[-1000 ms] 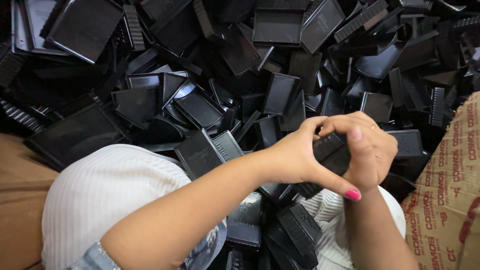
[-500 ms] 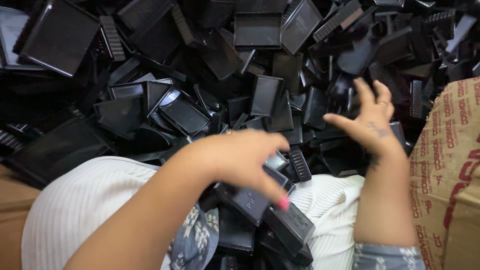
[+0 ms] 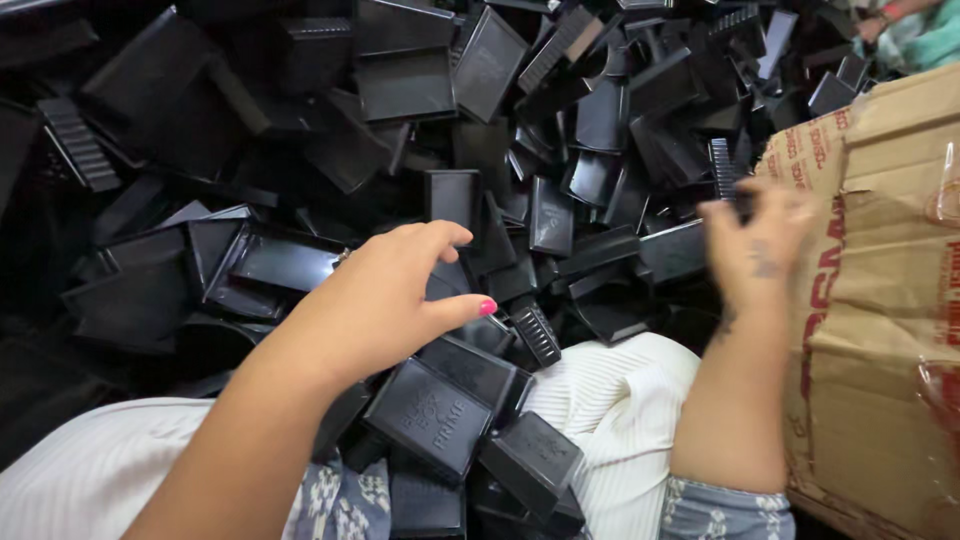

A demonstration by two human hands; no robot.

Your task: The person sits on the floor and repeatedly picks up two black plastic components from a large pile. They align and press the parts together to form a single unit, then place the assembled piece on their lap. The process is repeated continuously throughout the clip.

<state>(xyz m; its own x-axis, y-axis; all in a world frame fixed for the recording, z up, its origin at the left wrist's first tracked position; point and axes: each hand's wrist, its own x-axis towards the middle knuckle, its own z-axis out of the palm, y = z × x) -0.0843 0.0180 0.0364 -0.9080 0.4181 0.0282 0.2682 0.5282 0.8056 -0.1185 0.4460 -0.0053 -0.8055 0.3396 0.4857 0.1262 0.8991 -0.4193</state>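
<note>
Head view onto a heap of flat black moulded-plastic case parts [image 3: 400, 85] that fills the frame from the far edge down to the person's lap. The left hand [image 3: 385, 300] hovers palm-down over the near side of the heap, fingers [image 3: 440, 240] spread and gently curled, thumb extended, gripping nothing; the posture suits reaching over loose pieces. Just below it, several closed black rectangular plastic boxes [image 3: 430, 415] rest on the white ribbed fabric [image 3: 610, 400] over the person's legs, within easy reach. The right hand [image 3: 755, 245] is raised beside the brown corrugated cardboard carton [image 3: 880, 300] at the right edge and is motion-blurred; whether its fingers hold a piece cannot be told. Another person's sleeve [image 3: 930, 35] shows at the far right corner.
</note>
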